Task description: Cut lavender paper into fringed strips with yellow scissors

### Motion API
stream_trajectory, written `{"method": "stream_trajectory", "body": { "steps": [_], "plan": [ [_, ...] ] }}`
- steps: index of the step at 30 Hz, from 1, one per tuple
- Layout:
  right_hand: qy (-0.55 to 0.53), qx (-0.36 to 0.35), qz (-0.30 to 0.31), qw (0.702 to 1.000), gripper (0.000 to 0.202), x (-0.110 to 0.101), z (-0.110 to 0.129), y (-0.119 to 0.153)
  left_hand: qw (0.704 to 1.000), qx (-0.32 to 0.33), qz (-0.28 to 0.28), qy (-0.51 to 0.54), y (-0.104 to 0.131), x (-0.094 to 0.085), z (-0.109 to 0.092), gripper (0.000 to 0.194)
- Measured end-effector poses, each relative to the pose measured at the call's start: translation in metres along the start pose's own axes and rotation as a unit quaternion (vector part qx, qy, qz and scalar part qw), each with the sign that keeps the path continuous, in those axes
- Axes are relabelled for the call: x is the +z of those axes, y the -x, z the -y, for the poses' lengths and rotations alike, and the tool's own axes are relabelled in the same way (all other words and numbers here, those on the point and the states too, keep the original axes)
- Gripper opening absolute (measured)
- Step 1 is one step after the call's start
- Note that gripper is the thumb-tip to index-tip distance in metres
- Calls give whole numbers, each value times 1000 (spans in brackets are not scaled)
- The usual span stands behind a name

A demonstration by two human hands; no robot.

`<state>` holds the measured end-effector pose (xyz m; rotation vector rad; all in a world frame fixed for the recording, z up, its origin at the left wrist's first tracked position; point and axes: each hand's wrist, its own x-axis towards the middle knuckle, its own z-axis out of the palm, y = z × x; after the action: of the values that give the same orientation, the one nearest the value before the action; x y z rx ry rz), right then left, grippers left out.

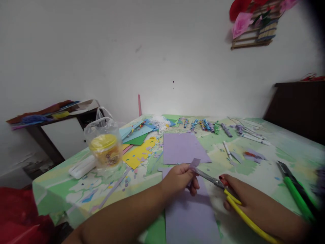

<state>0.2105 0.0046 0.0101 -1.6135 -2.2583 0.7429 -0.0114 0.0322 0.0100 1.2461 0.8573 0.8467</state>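
My left hand is closed on a small piece of purple paper, pinched between thumb and fingers. My right hand grips scissors with yellow handles. Their metal blades reach left to the paper and the left fingertips; whether they are cutting into it I cannot make out. Under the hands lies a purple paper sheet, and a second purple sheet is just beyond it. To the right rests a green and black box cutter.
A clear bag holding a yellow-lidded tub stands at the left. Coloured sheets, paper scraps and white shredded strips lie behind. Several rolled paper pieces line the back edge; a white marker is at the right.
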Motion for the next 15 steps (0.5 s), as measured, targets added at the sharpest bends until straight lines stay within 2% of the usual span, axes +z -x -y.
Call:
{"method": "stream_trajectory", "body": {
  "steps": [4,9,15],
  "plan": [
    [20,2,0,1000,28,-1,4,1,1000,8,-23,20,2,3,-3,39],
    [9,-1,-13,1000,28,1,7,2,999,-32,12,23,4,8,-5,28],
    [32,-6,-16,999,34,3,3,0,997,-50,38,33,5,9,-5,17]
  ]
}}
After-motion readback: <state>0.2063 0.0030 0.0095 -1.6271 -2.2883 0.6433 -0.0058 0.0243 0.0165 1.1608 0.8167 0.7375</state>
